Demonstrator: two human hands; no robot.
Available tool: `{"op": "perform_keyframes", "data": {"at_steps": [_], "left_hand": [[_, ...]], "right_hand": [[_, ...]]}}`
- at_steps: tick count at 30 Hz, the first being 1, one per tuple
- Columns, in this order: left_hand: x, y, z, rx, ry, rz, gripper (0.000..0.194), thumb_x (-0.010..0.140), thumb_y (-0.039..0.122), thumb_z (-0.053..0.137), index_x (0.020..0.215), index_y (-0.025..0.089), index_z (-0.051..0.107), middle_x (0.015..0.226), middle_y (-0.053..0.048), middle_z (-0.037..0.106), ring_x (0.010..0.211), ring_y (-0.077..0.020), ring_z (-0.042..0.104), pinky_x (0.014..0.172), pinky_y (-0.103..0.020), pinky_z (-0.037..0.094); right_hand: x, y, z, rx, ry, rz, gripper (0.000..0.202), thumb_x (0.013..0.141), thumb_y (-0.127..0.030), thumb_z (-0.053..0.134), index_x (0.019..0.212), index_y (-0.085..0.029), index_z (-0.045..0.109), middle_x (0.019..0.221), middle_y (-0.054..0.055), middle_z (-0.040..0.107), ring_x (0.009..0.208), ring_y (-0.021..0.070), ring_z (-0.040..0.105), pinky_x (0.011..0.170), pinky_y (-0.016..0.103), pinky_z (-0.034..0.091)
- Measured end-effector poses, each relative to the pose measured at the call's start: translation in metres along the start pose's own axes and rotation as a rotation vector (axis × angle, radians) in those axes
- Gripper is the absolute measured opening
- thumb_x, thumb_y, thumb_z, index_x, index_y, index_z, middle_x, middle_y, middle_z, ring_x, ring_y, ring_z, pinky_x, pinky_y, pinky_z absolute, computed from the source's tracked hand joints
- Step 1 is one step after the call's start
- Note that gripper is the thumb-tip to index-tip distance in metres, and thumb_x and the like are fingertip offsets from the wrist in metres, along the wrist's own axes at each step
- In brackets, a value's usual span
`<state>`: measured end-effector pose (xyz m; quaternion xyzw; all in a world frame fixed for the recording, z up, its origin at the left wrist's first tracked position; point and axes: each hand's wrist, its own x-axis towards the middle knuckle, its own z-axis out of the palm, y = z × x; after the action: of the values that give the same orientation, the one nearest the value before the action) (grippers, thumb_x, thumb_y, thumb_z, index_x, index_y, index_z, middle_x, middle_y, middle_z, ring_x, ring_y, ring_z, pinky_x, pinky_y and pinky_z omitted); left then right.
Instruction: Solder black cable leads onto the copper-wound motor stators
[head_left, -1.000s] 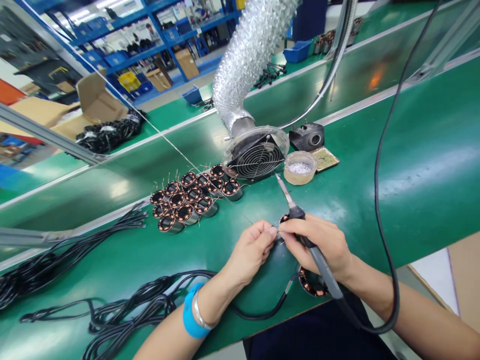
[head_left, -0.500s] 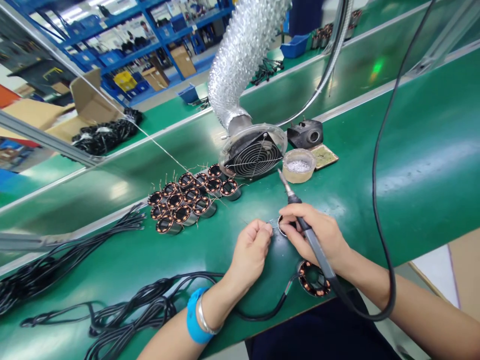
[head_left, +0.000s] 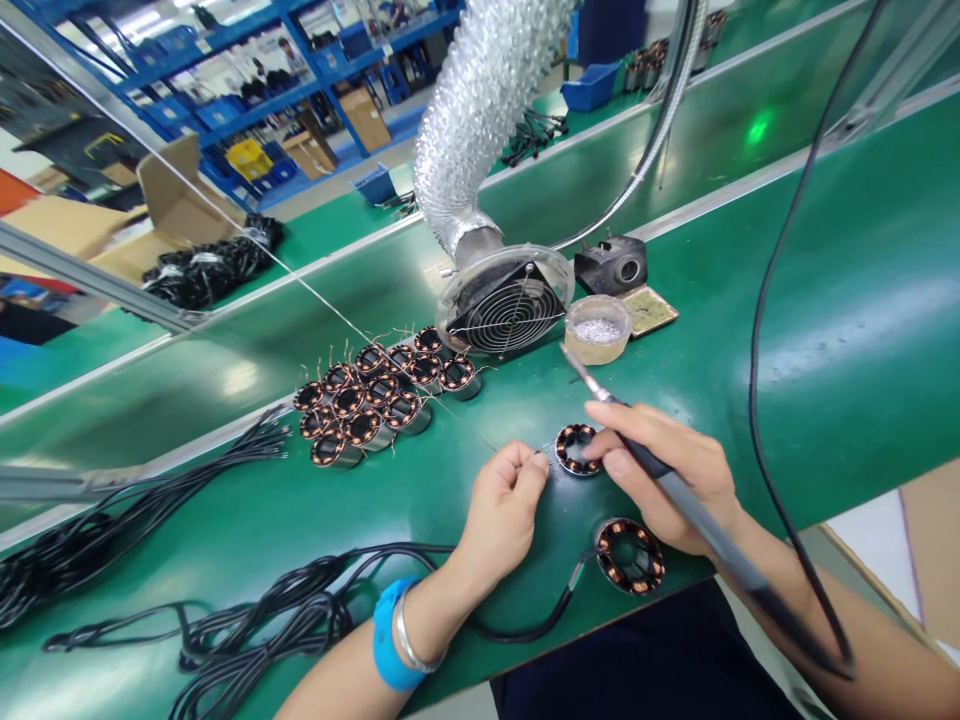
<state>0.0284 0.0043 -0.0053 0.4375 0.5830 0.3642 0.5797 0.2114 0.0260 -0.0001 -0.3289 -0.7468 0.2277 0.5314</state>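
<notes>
My left hand (head_left: pixel 501 505) is closed in a pinch on a fine wire (head_left: pixel 546 450) at the left side of a copper-wound stator (head_left: pixel 564 453). My right hand (head_left: pixel 679 475) grips a soldering iron (head_left: pixel 694 510), its metal tip pointing up and left toward a round tub (head_left: pixel 598 345). Fingers of that same hand reach to the right side of the stator, partly covering it. Nearer the bench edge lies another stator (head_left: pixel 604 560), joined to a black cable (head_left: pixel 555 618). What exactly sits between the left fingertips is too small to make out fully.
A cluster of several stators (head_left: pixel 365 425) stands at the left, beside a round fan guard (head_left: pixel 514 312) on a silver duct (head_left: pixel 465 130). An iron holder (head_left: pixel 611 266) sits behind the tub. Black cables (head_left: pixel 262 625) lie in loops at front left; the iron's cord (head_left: pixel 756 370) hangs at right.
My right hand has shifted right and slightly down, the iron tilting flatter. More of the stator between my hands now shows. My left hand stays nearly in place.
</notes>
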Motion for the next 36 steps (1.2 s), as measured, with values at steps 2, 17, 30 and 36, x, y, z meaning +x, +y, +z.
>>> {"op": "perform_keyframes", "data": {"at_steps": [2, 17, 30, 36], "left_hand": [[0.000, 0.000, 0.000, 0.006, 0.006, 0.001, 0.035, 0.086, 0.047, 0.056, 0.068, 0.020, 0.043, 0.052, 0.010, 0.029, 0.046, -0.0066, 0.021, 0.045, -0.021, 0.020], [0.000, -0.002, 0.000, 0.054, 0.012, 0.029, 0.031, 0.088, 0.042, 0.052, 0.069, 0.020, 0.044, 0.052, 0.010, 0.030, 0.046, -0.0067, 0.023, 0.047, -0.021, 0.021], [-0.001, 0.000, 0.001, 0.096, 0.009, 0.044, 0.030, 0.088, 0.042, 0.050, 0.069, 0.020, 0.044, 0.053, 0.010, 0.032, 0.046, -0.0069, 0.024, 0.047, -0.021, 0.022], [0.000, -0.001, 0.000, 0.108, 0.011, 0.051, 0.031, 0.088, 0.042, 0.051, 0.068, 0.020, 0.043, 0.053, 0.009, 0.032, 0.046, -0.0070, 0.025, 0.047, -0.021, 0.022]], "right_hand": [[-0.002, -0.001, -0.007, 0.053, 0.050, -0.005, 0.041, 0.087, -0.014, 0.056, 0.127, -0.023, 0.063, 0.088, 0.004, 0.069, 0.068, 0.0178, 0.059, 0.061, 0.034, 0.049], [-0.006, -0.005, -0.011, 0.246, 0.100, 0.064, 0.023, 0.078, -0.015, 0.056, 0.094, -0.021, 0.070, 0.066, 0.001, 0.061, 0.054, 0.0156, 0.050, 0.054, 0.033, 0.038], [-0.004, -0.012, -0.007, 0.203, 0.061, -0.085, 0.020, 0.073, -0.014, 0.053, 0.087, -0.016, 0.067, 0.055, 0.001, 0.051, 0.047, 0.0131, 0.042, 0.049, 0.031, 0.030], [-0.005, -0.009, -0.011, 0.192, 0.122, -0.104, 0.025, 0.072, -0.012, 0.053, 0.092, -0.016, 0.068, 0.057, 0.001, 0.051, 0.047, 0.0137, 0.043, 0.049, 0.032, 0.032]]}}
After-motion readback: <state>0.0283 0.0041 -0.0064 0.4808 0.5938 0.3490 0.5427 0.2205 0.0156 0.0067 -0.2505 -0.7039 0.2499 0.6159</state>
